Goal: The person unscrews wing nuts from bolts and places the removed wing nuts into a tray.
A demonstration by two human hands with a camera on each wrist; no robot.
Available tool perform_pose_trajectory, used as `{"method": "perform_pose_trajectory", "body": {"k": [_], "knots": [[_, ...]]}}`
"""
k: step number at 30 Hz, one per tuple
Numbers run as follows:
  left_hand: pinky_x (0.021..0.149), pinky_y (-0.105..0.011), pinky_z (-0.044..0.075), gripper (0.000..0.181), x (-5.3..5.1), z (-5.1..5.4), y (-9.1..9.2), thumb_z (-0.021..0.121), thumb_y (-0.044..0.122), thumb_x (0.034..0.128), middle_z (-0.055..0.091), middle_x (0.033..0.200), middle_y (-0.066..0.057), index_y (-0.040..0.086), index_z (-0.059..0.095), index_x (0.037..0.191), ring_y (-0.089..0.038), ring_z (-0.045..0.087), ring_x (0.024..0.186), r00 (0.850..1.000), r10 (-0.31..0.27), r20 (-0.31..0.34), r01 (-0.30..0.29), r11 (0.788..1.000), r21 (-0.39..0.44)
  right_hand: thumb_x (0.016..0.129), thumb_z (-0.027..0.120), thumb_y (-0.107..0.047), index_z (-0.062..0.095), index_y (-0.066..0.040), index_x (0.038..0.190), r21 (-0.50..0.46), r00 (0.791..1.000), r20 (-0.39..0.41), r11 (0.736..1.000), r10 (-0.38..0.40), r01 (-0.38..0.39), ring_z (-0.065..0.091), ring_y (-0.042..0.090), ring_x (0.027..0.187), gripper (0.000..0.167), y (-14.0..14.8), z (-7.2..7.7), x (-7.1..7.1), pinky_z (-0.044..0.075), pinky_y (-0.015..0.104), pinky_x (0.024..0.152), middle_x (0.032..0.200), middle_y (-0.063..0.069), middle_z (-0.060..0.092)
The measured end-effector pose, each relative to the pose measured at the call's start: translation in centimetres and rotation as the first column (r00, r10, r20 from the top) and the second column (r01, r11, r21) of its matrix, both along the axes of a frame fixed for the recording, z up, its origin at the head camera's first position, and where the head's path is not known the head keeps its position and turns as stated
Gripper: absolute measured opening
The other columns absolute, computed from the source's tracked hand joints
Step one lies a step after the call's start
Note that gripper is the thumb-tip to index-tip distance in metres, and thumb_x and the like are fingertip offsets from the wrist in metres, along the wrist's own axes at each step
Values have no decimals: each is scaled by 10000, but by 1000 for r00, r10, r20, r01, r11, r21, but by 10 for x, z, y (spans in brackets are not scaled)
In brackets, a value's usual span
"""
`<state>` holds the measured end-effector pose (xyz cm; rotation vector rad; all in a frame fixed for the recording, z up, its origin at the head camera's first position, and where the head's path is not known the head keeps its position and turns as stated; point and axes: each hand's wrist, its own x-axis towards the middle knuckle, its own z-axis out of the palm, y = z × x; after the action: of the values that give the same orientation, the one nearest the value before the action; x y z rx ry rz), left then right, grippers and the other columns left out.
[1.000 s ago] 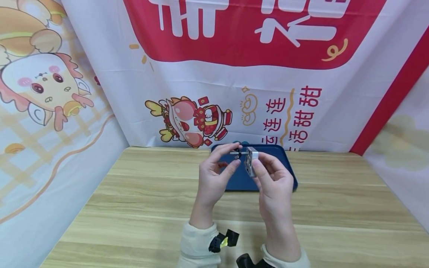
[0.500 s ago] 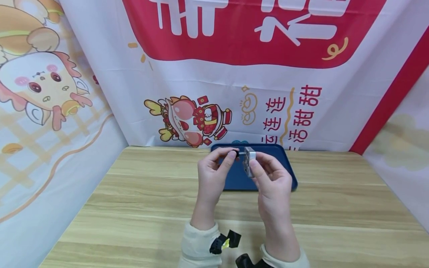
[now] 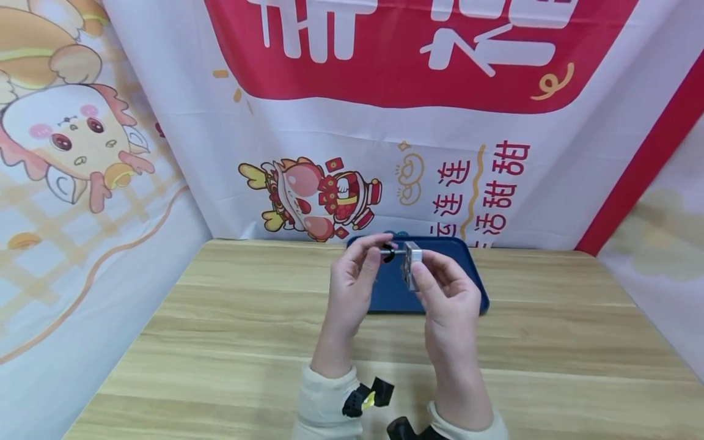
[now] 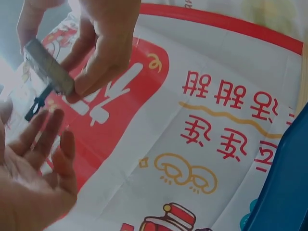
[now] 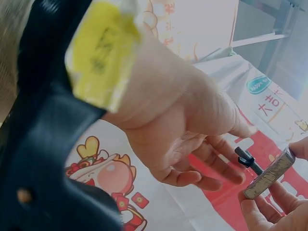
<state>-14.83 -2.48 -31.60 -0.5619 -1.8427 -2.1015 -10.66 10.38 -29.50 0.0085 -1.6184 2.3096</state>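
My right hand [image 3: 448,299] holds a small silver metal block [image 3: 412,266] between thumb and fingers, edge-on to the head view. A threaded bolt [image 5: 256,167] sticks out of the block's left face. On it sits a small black nut [image 5: 246,160], which looks winged in the left wrist view. My left hand [image 3: 350,299] is around the bolt's free end with index finger and thumb spread apart. In the right wrist view the left fingers [image 5: 219,161] are loosely bent and appear clear of the nut. The block's far face is hidden.
A blue tray [image 3: 478,293] lies on the wooden table [image 3: 247,305] behind and below the hands. A printed cloth [image 3: 330,134] hangs at the table's back edge. Black camera mounts [image 3: 368,396] sit on the wrists.
Half a second ago my left thumb and index finger pinched the black nut; now they are spread, as they were a second ago. My right hand and the block have barely moved.
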Motion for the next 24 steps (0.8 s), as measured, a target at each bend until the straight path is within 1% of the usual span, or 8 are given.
{"method": "perform_pose_trajectory", "body": {"k": [2, 3, 4, 6, 8, 11, 16, 24], "knots": [[915, -309, 487, 448, -2, -3, -3, 579, 352, 994, 623, 1325, -112, 94, 574, 1360, -226, 526, 1214, 995, -79, -61, 79, 997, 4, 965, 642, -121, 679, -78, 1121, -3, 1000, 6, 1000, 7, -7, 643, 144, 932, 165, 1, 0, 0, 562, 244, 855, 1041, 21, 670], [936, -318, 483, 461, -3, -4, -5, 604, 308, 988, 594, 1379, -104, 93, 543, 1392, -242, 493, 1260, 988, -126, -89, 128, 992, 18, 966, 641, -121, 678, -77, 1123, -5, 1000, 8, 1000, 9, -9, 645, 143, 939, 167, 1, 0, 0, 561, 249, 866, 1044, 20, 670], [914, -316, 481, 467, -4, -6, -6, 623, 266, 982, 576, 1408, -87, 107, 528, 1410, -256, 468, 1269, 980, -164, -114, 169, 985, 34, 968, 640, -126, 676, -76, 1127, -5, 1000, 8, 1000, 10, -10, 648, 147, 949, 171, 1, 1, 1, 560, 253, 875, 1049, 20, 670], [886, -292, 491, 448, -5, -8, -7, 642, 170, 972, 568, 1430, -35, 165, 542, 1409, -274, 442, 1293, 965, -217, -150, 229, 971, 74, 970, 637, -127, 673, -71, 1133, -7, 1000, 8, 1000, 7, -7, 654, 156, 972, 177, 2, 1, 1, 560, 259, 891, 1061, 21, 671], [904, -289, 484, 428, -7, -10, -6, 627, 86, 969, 590, 1405, 3, 211, 577, 1375, -269, 447, 1290, 954, -241, -179, 262, 959, 109, 970, 636, -122, 671, -65, 1138, -10, 1000, 6, 1000, 1, -1, 655, 163, 985, 182, 2, 1, 1, 560, 263, 896, 1070, 23, 671], [896, -271, 478, 417, -8, -11, -5, 613, 41, 965, 637, 1333, 54, 299, 625, 1294, -233, 481, 1263, 953, -229, -196, 258, 957, 136, 969, 635, -117, 668, -57, 1146, -14, 1000, 2, 1000, -3, 3, 656, 177, 1002, 189, 3, 1, 2, 560, 269, 904, 1080, 27, 671], [860, -267, 477, 398, -9, -11, -4, 612, 28, 962, 669, 1266, 75, 311, 659, 1239, -170, 519, 1204, 962, -197, -187, 225, 964, 141, 969, 633, -109, 668, -55, 1146, -17, 1000, 1, 1000, -5, 5, 656, 180, 998, 188, 3, 1, 2, 561, 270, 903, 1080, 28, 671], [886, -278, 509, 342, -8, -11, -3, 640, 61, 956, 676, 1249, 48, 286, 682, 1210, -182, 539, 1179, 974, -150, -167, 173, 975, 136, 969, 634, -112, 668, -54, 1145, -15, 1000, -1, 1000, -6, 6, 652, 172, 996, 188, 3, 1, 2, 561, 269, 901, 1082, 29, 670]]}}
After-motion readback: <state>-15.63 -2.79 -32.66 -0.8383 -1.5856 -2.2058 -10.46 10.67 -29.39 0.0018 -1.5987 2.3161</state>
